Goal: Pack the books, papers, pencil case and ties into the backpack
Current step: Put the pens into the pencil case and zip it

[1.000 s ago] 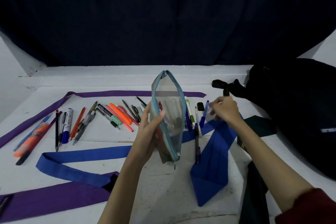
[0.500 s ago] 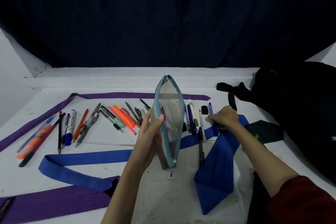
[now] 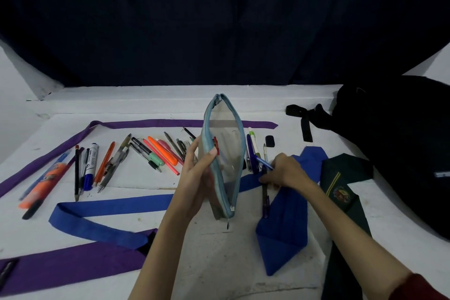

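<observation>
Pencil case [image 3: 225, 161] stands mouth-up in my left hand [image 3: 199, 178], just left of my right hand [image 3: 283, 173], which is pinching a blue pen [image 3: 264, 162], so I'd guess a short hop.

A clear plastic pencil case [image 3: 222, 153] with a light-blue zip edge stands upright, its mouth gaping open, pinched between the left hand's thumb and fingers [image 3: 194, 151]. A royal-blue fabric tie [image 3: 282, 221] lies flat under the right hand's fingers [image 3: 265, 179], a dark-green crested tie [image 3: 341, 185] just beyond their outer side. A long purple tie [image 3: 60, 265] and a black fabric backpack [image 3: 399, 143] lie well apart from them.
</observation>
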`<state>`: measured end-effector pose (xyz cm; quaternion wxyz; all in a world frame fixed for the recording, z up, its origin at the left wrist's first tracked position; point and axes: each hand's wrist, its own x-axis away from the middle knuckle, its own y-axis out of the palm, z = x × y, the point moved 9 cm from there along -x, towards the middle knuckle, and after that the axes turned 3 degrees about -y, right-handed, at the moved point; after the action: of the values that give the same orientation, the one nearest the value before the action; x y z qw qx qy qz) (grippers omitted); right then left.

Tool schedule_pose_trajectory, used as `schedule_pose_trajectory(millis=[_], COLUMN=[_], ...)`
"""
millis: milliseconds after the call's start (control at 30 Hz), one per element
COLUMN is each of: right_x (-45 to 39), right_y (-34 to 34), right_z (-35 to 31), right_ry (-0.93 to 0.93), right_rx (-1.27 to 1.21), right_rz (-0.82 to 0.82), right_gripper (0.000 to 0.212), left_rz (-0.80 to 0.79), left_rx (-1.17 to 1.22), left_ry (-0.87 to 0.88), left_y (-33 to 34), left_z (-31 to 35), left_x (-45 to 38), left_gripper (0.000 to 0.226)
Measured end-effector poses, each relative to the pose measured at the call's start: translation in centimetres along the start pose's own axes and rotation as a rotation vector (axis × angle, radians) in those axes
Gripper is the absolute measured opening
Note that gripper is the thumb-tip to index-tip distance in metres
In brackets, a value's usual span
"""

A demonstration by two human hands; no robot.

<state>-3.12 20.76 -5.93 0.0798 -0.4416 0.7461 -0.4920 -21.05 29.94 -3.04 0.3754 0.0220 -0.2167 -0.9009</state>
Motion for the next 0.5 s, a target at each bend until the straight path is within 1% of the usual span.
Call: schedule_pose_trajectory(millis=[100,167,233,367,433,500], right_x=[0.9,1.2,1.5,1.8,1.8,1.8], right_y=[0.1,0.0,-0.3,-0.6,-0.4,-1.2], right_z=[-0.9,-1.5,-1.7,-2.2,-2.2,-1.7], right_ry=[-0.036,-0.053,-0.046,-0.074,-0.073,-0.033], right_rx=[0.168,0.213,0.229,0.396,0.399,0.259], right_rz=[0.071,0.111,0.118,0.13,0.132,0.166], right_gripper=[0.028,0.029,0.034,0.039,0.035,0.029], left_rz=[-0.02,-0.028,-0.033,-0.025,-0.025,-0.031], left_rx=[-0.014,-0.018,-0.003,0.027,0.027,0.02], left_ry=[0.002,0.007,0.005,-0.002,-0.009,-0.012], left_y=[0.2,0.2,0.3,0.1,0.2,0.3], left_z=[0.0,0.1,0.1,0.1,0.0,0.0], left_x=[0.1,0.2,0.3,0.3,0.2,0.3], left_gripper=[0.058,0.056,0.057,0.062,0.063,0.059])
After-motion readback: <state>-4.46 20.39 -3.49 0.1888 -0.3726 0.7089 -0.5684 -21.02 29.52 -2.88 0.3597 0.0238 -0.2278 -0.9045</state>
